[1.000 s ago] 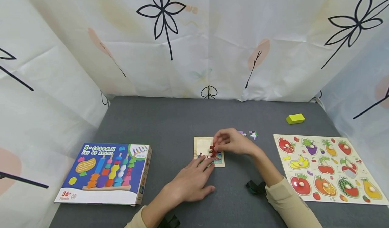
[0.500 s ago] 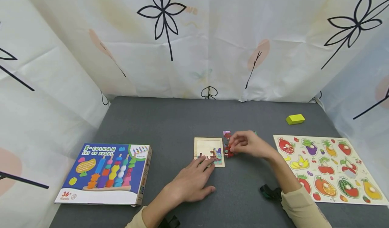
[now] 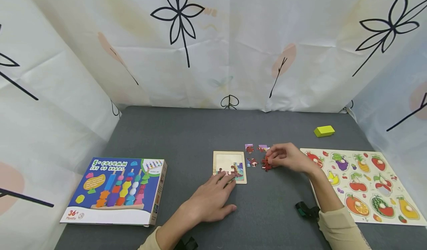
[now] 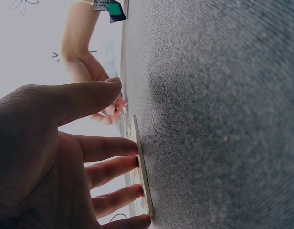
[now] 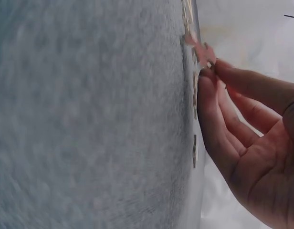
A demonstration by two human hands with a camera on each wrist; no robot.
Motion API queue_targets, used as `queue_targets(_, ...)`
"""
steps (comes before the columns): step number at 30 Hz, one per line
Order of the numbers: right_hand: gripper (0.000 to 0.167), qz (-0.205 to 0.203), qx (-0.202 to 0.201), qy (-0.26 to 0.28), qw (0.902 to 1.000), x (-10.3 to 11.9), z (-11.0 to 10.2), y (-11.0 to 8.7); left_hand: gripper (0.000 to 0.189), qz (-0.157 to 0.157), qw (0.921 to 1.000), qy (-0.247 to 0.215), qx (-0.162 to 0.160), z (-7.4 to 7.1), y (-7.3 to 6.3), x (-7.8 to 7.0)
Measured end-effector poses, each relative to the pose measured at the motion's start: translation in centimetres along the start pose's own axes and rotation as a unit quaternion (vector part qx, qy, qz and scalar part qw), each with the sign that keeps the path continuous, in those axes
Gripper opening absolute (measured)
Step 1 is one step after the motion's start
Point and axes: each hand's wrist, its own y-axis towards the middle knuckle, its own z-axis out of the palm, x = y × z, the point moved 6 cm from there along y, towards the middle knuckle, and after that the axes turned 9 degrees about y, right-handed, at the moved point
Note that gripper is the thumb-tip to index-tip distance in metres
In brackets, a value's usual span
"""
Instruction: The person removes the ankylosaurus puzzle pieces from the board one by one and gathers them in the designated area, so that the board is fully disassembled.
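A small wooden puzzle tray (image 3: 229, 155) lies mid-table, with a few joined jigsaw pieces (image 3: 238, 169) in its lower right part. My left hand (image 3: 210, 196) rests its extended fingertips on the tray's near edge, as the left wrist view also shows. To the right of the tray, my right hand (image 3: 289, 158) pinches a red jigsaw piece (image 3: 266, 164) between thumb and fingertips; in the right wrist view this piece (image 5: 204, 53) looks raised above the table. Several loose pieces lie between tray and right hand, among them a purple-topped piece (image 3: 249, 148) and a blue-edged one (image 3: 252, 162).
A blue bead-set box (image 3: 113, 190) lies at the left. At the right is a fruit peg board (image 3: 361, 187), partly behind my right forearm. A yellow block (image 3: 324, 131) sits at the back right of the grey table (image 3: 180, 131). Patterned cloth surrounds the table.
My right hand has carried the red piece from over the tray to the right, among the loose pieces, uncovering some of them. The left hand has stayed on the tray.
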Motion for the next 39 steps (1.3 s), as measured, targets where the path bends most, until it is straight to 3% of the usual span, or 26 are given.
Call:
queue_targets(11, 0.020, 0.013, -0.021, -0.052, 0.9984, -0.5, -0.4, 0.6, 0.070, 0.000, 1.0000, 0.001, -0.001, 0.2, 0.1, 0.0)
queue_targets(20, 0.020, 0.011, -0.034, -0.063, 0.9973, -0.3, -0.6, 0.5, 0.070, 0.001, 1.0000, -0.001, 0.000, 0.0, -0.1, 0.0)
queue_targets(28, 0.024, 0.004, -0.032, -0.043, 0.9986, 0.2, -0.4, 0.4, 0.072, 0.002, 1.0000, 0.004, 0.001, -0.1, -0.2, -0.1)
queue_targets(39, 0.027, -0.026, -0.008, -0.008, 0.9996, 1.1, 1.4, 1.0, 0.071, -0.003, 1.0000, 0.002, 0.005, 0.1, 0.0, 0.0)
